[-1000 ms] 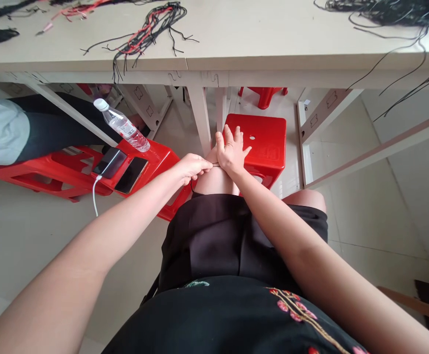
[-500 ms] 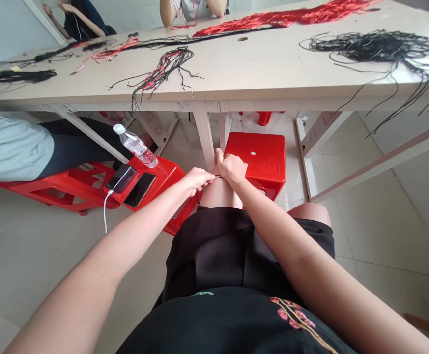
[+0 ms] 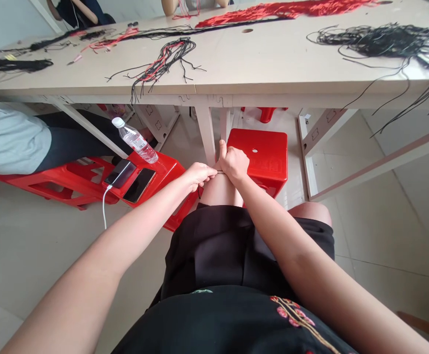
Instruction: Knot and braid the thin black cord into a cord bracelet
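Note:
My left hand [image 3: 198,175] and my right hand [image 3: 234,163] meet over my left knee [image 3: 219,189], below the table's front edge. Both are closed in a pinch on a thin dark cord [image 3: 219,171] stretched between them across the knee. The right thumb points up, its other fingers are curled. A short dark loop of the cord hangs under the left hand. I sit in a black skirt [image 3: 232,246], arms reaching forward.
A beige table [image 3: 273,69] carries bundles of black cords [image 3: 376,42] and red cords [image 3: 273,12]. Red stools [image 3: 266,152] stand beneath it; the left one holds a water bottle [image 3: 135,140] and two phones [image 3: 129,177]. Another person [image 3: 11,140] sits at the left.
My right hand went from flat with fingers spread to curled on the cord. The view tilted up, showing more of the table top.

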